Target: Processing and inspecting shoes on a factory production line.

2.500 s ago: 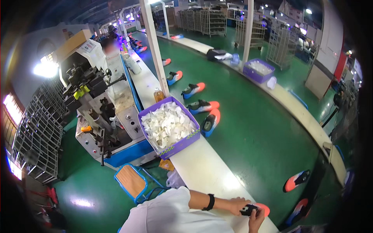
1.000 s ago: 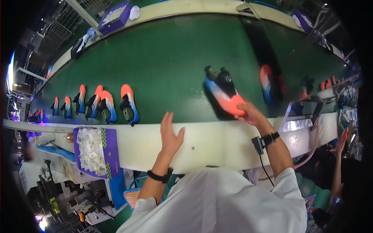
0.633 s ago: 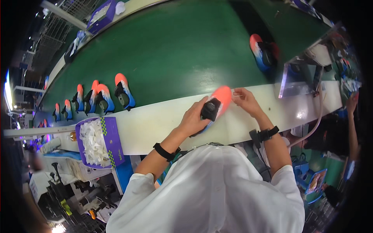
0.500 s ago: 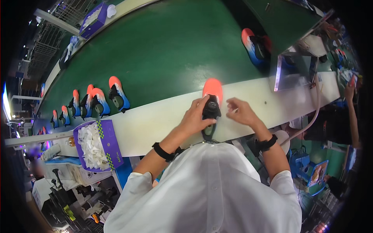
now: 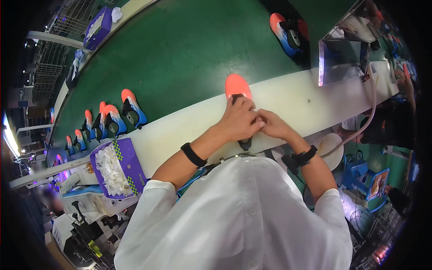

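A shoe with a coral-orange toe and black collar lies before me on the white ledge, its toe pointing away toward the green belt. My left hand bends over the middle of the shoe, its fingers curled on the black opening and hiding most of it. My right hand meets it from the right. Its thumb and fingers are pinched together against my left fingertips; whatever they hold is too small to see. The dark heel end shows below my left hand.
Several similar shoes stand on the green belt to the left, and another shoe lies far right. A purple box of white crumpled pieces sits left of the white ledge. A hose hangs at the right.
My right hand has moved left to meet my left hand over the shoe. My left hand has shifted from the shoe's side to over its opening, fingers curling.
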A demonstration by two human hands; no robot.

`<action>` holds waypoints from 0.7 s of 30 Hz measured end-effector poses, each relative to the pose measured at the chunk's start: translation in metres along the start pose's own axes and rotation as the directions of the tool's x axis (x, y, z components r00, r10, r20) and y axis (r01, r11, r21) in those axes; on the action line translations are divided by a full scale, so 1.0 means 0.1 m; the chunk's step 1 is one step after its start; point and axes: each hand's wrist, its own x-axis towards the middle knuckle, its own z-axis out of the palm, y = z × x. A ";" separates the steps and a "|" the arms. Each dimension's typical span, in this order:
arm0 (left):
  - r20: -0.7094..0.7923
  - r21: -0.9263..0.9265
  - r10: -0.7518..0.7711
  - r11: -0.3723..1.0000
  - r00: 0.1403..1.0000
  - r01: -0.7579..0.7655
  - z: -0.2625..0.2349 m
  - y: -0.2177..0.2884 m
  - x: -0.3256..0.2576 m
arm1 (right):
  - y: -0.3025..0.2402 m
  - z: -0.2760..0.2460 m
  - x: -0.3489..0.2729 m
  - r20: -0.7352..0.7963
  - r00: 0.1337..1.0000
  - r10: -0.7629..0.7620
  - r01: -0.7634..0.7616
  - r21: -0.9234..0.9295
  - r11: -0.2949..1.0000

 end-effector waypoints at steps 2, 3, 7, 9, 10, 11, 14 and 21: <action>-0.182 -0.701 -0.160 0.713 0.970 -0.014 0.08 -0.23 -0.07 | -0.08 -0.17 0.04 -0.136 0.972 -0.194 0.155 -0.255 0.954; 0.073 -0.906 -0.450 0.344 0.890 0.248 0.02 -0.26 -0.22 | -0.12 -0.22 0.10 -0.176 0.934 -0.311 0.236 -0.349 0.907; 0.097 -0.780 -0.569 0.466 0.817 0.417 0.32 -0.30 -0.69 | -0.44 -0.14 0.42 -0.107 0.768 -0.631 0.497 -0.523 0.693; 0.110 -0.803 -0.562 0.436 0.820 0.407 0.38 -0.19 -0.64 | -0.42 -0.03 0.50 -0.029 0.781 -0.624 0.508 -0.553 0.660; 0.124 -0.822 -0.547 0.411 0.828 0.395 0.39 -0.15 -0.60 | -0.42 0.00 0.53 0.039 0.789 -0.613 0.517 -0.582 0.628; 0.093 -0.850 -0.572 0.380 0.815 0.364 0.39 -0.14 -0.55 | -0.43 0.00 0.52 0.066 0.805 -0.589 0.509 -0.586 0.631; 0.017 -0.839 -0.589 0.432 0.808 0.332 0.43 -0.27 -0.39 | -0.43 -0.09 0.48 0.148 0.805 -0.574 0.507 -0.675 0.537; 0.060 -0.952 -0.705 0.172 0.707 0.252 0.64 -0.40 -0.13 | -0.41 -0.23 0.48 0.207 0.914 -0.348 0.379 -0.741 0.554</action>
